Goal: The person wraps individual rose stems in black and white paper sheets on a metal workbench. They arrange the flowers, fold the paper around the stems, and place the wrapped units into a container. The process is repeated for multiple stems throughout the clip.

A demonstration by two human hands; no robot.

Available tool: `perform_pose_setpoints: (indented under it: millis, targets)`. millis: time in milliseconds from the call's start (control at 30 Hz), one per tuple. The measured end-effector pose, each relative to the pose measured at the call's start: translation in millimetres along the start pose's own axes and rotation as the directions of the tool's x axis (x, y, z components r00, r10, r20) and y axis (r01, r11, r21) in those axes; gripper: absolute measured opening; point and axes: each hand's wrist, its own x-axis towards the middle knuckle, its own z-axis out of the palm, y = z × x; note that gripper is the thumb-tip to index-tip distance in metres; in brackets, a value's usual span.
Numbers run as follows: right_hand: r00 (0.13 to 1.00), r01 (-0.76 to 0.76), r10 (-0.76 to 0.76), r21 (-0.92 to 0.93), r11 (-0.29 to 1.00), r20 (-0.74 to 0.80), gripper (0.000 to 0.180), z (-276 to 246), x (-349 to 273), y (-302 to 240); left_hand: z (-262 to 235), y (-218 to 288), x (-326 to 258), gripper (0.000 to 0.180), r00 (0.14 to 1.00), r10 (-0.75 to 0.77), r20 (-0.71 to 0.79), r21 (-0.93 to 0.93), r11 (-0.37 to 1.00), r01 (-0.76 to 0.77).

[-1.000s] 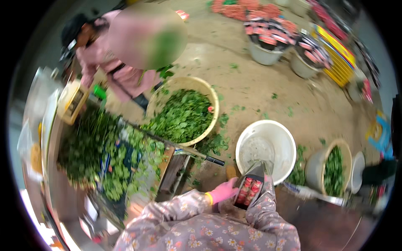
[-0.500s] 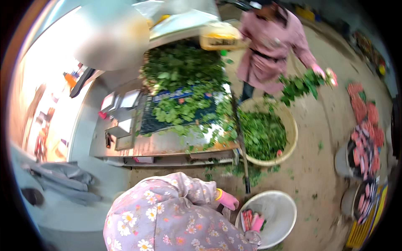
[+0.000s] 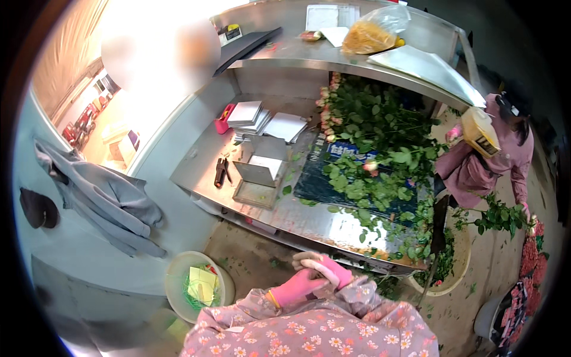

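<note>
Across the middle of the frame stands a metal table, leafy roses heaped right of centre. At lower left sits a pale bucket. Lower centre, the pink-gloved left hand and right hand touch; whether either grasps anything, I can't tell.

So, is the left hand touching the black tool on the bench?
Apart. The head view shows a plain gap: the black tool lies on the bench, with bare floor visible between it and the left hand.
</note>
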Motion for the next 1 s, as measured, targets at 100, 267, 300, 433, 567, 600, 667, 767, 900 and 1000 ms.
perform_pose_setpoints:
  millis: [100, 267, 300, 433, 567, 600, 667, 767, 900, 1000]
  targets:
    - [0.991, -0.080, 0.038, -0.352, 0.932, -0.127, 0.045, -25.0, 77.7, 34.0, -41.2, 22.1, -5.0, 0.026, 0.995, -0.054, -0.087, -0.192, 0.981, 0.037]
    - [0.896, -0.126, -0.131, -0.526, 0.841, -0.424, 0.032, -137.0, 184.9, 6.9, -114.3, 32.8, 6.3, 0.024, 0.961, -0.073, -0.265, -0.123, 0.992, 0.042]
    - [0.858, -0.157, -0.172, -0.566, 0.809, -0.484, 0.031, -171.6, 206.9, -0.1, -128.3, 34.3, 11.2, 0.024, 0.954, -0.065, -0.292, -0.143, 0.989, 0.024]
    - [0.657, -0.310, -0.324, -0.636, 0.707, -0.681, 0.028, -331.0, 303.5, 14.4, -190.2, 46.1, 22.6, 0.022, 0.872, -0.190, -0.450, -0.191, 0.975, 0.114]
    - [0.470, -0.531, -0.465, -0.662, 0.529, -0.750, 0.023, -442.2, 385.8, -8.4, -240.2, 75.4, 33.8, 0.021, 0.817, -0.221, -0.532, -0.174, 0.973, 0.149]
    - [0.403, -0.583, -0.487, -0.628, 0.516, -0.775, 0.024, -457.8, 406.5, -21.6, -251.0, 72.3, 37.4, 0.021, 0.796, -0.225, -0.562, -0.155, 0.974, 0.166]
    - [0.400, -0.488, -0.569, -0.692, 0.532, -0.719, 0.026, -480.0, 433.4, -40.9, -273.9, 56.0, 32.7, 0.021, 0.758, -0.232, -0.609, -0.101, 0.971, 0.216]
    - [0.345, -0.538, -0.626, -0.694, 0.479, -0.700, 0.026, -497.0, 460.1, -43.9, -289.5, 39.9, 33.4, 0.022, 0.713, -0.320, -0.624, -0.157, 0.945, 0.287]
    - [0.210, -0.654, -0.667, -0.610, 0.447, -0.715, 0.027, -500.8, 465.8, -34.9, -290.0, 70.5, 67.2, 0.026, 0.762, -0.349, -0.545, -0.152, 0.935, 0.320]
    - [0.113, -0.650, -0.731, -0.607, 0.458, -0.673, 0.028, -487.2, 462.9, -30.5, -310.7, 42.4, 87.6, 0.027, 0.842, -0.274, -0.464, -0.052, 0.958, 0.283]
